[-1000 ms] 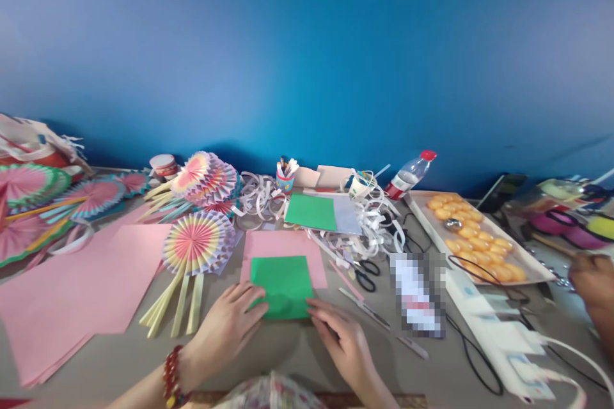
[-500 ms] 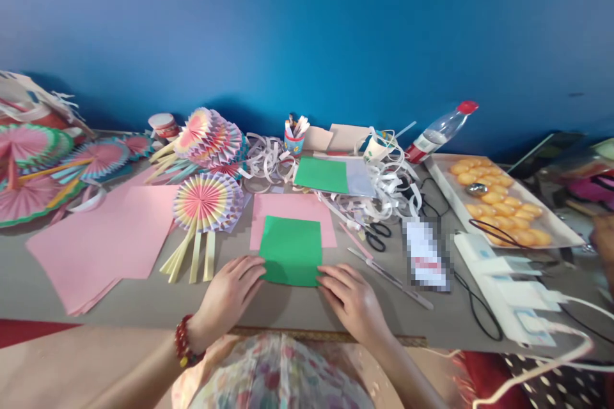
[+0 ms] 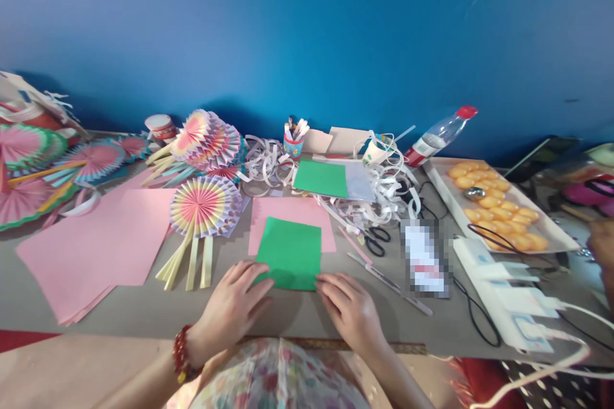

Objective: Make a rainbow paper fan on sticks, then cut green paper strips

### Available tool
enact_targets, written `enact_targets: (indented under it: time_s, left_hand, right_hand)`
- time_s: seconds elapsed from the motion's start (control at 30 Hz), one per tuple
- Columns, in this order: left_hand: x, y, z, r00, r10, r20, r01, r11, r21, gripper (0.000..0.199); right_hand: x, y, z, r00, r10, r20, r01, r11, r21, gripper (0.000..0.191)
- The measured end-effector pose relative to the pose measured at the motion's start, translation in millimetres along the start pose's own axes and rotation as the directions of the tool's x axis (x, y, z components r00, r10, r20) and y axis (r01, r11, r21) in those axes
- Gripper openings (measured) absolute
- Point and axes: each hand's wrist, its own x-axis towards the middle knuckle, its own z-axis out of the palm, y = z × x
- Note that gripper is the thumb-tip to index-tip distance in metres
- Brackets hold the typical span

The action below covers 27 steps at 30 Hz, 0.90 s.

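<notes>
A green paper square [image 3: 290, 252] lies in front of me, its far part over a pink sheet [image 3: 293, 209]. My left hand [image 3: 234, 302] touches its near left corner, fingertips resting on the green surface, fingers slightly bent. At the near right corner, the fingertips of my right hand [image 3: 352, 310] touch the paper's edge. Neither thumb is clearly visible, and no grasp shows. Further back, another green sheet [image 3: 320, 177] rests beside a pale sheet.
Pleated paper fans [image 3: 204, 206] and pink sheets [image 3: 100, 243] are at left. Scissors [image 3: 377, 241], a craft knife [image 3: 389, 282], a bottle [image 3: 441, 135], a tray of yellow pieces [image 3: 499, 204] and a power strip [image 3: 501, 294] are at right. Another person's hand [image 3: 602, 246] shows at the right edge.
My left hand has slid a little to the right, further over the near left corner of the green square. The right hand has barely moved. The view has shifted slightly.
</notes>
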Motion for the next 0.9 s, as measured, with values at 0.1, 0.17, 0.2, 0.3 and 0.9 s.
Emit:
enact_targets:
  time_s: [0.1, 0.17, 0.2, 0.3, 0.9]
  left_hand:
    - [12, 7, -0.3, 0.997, 0.080, -0.016, -0.079, 0.996, 0.050, 0.025]
    - [18, 5, -1.7, 0.989, 0.133, -0.058, -0.131, 0.991, 0.036, 0.027]
    - [20, 3, -3.1, 0.985, 0.149, -0.086, -0.148, 0.989, 0.017, 0.027]
    - [23, -8, -8.2, 0.974, 0.164, -0.158, -0.175, 0.983, -0.057, 0.025]
    - [6, -26, -3.8, 0.990, 0.126, -0.063, -0.124, 0.992, 0.029, 0.024]
  right_hand:
    - [7, -15, 0, 0.999, -0.026, -0.046, 0.028, 0.999, 0.040, 0.023]
    - [11, -23, -2, 0.994, -0.088, -0.068, 0.093, 0.993, 0.074, 0.022]
    - [14, -26, -3, 0.989, -0.123, -0.077, 0.130, 0.987, 0.090, 0.021]
    - [18, -24, -8, 0.980, -0.183, -0.073, 0.190, 0.977, 0.099, 0.016]
    - [14, 16, -5, 0.982, -0.185, 0.036, 0.180, 0.977, 0.116, 0.022]
